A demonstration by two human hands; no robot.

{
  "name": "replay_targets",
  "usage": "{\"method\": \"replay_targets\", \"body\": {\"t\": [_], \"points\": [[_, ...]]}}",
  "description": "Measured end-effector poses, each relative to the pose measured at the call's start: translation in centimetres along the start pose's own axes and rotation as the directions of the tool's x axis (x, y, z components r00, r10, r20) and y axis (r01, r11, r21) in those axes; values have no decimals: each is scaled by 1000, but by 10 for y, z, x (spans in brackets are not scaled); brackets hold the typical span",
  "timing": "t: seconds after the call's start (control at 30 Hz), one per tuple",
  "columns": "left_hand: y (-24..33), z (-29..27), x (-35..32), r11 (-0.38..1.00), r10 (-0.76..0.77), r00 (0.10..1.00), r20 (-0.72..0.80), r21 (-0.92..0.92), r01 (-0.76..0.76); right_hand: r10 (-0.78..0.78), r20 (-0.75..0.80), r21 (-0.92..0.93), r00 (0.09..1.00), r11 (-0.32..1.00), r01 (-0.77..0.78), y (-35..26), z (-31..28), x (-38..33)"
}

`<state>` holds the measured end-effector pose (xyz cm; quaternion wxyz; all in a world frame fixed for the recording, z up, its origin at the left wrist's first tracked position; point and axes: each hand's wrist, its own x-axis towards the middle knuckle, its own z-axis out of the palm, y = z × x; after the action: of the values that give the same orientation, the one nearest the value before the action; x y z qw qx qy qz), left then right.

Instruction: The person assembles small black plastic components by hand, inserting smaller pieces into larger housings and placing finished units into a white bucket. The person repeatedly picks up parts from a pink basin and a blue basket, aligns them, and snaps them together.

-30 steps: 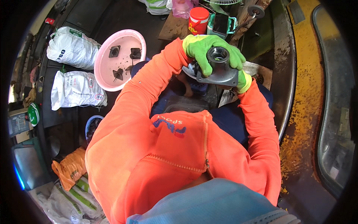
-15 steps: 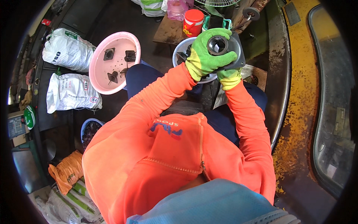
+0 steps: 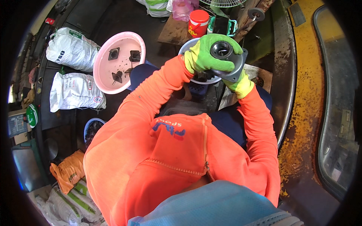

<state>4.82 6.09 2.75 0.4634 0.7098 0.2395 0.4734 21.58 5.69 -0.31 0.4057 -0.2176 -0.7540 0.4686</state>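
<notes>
A dark grey flanged part (image 3: 237,64) with a round black threaded collar is held up in front of me between both hands. My left hand (image 3: 211,54), in a green and yellow glove, wraps its fingers round the collar from above. My right hand (image 3: 240,83), gloved alike, grips the part from below; its fingers are mostly hidden behind the plate. Beneath the hands stands a pale blue basin (image 3: 185,46) holding dark pieces, largely covered by my left hand and the part.
To the left, a pink basin (image 3: 98,71) holds several dark square pieces with thin stems. White sacks (image 3: 73,49) lie beyond it. A red jug (image 3: 198,23) stands on a wooden board (image 3: 171,32) at the far side. A rusty yellow machine panel (image 3: 301,113) borders my right.
The flanged part has tilted and come slightly lower and nearer, with both hands still on it. My right hand now shows more below the plate.
</notes>
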Motion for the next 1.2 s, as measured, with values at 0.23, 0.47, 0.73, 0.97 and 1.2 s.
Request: {"method": "replay_targets", "body": {"t": [0.23,0.47,0.73,0.97,1.2], "points": [[-13,-10,19,950,259,804,535,-293,-110,24,281,256,959,962,-98,37,0,-28],[-3,-35,25,999,54,919,391,-25,-48,-3,10,-147,1000,989,4,30,-10,-3],[-18,27,-4,979,175,900,-398,164,-117,-219,-252,-407,943,908,103,17,5,16],[-1,17,-3,964,258,937,-237,130,-232,-126,-177,-185,976,978,92,-4,7,12],[8,-2,-2,977,183,978,105,93,-192,10,77,168,997,985,-23,3,-1,-7]]}}
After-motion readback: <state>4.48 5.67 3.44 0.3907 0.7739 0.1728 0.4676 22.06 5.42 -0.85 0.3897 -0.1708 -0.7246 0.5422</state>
